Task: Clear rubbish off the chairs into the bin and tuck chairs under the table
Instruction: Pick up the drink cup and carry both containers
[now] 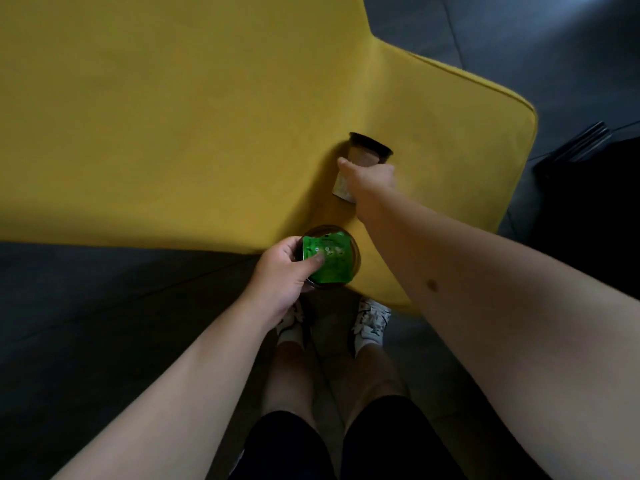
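On the yellow chair (pixel 173 116) seat lies a cup (pixel 363 157), gripped by the right hand (pixel 372 180), while at the chair's front edge the left hand (pixel 282 271) pinches a green packet (pixel 329 261) against a bowl (pixel 351 251).

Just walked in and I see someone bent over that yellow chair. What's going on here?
A person is clearing rubbish off the yellow chair. The left hand holds a dark round container with a green packet pinned on top by the thumb. The right hand takes its grip on a paper cup with a dark lid, lying on its side on the seat. No bin is in view.
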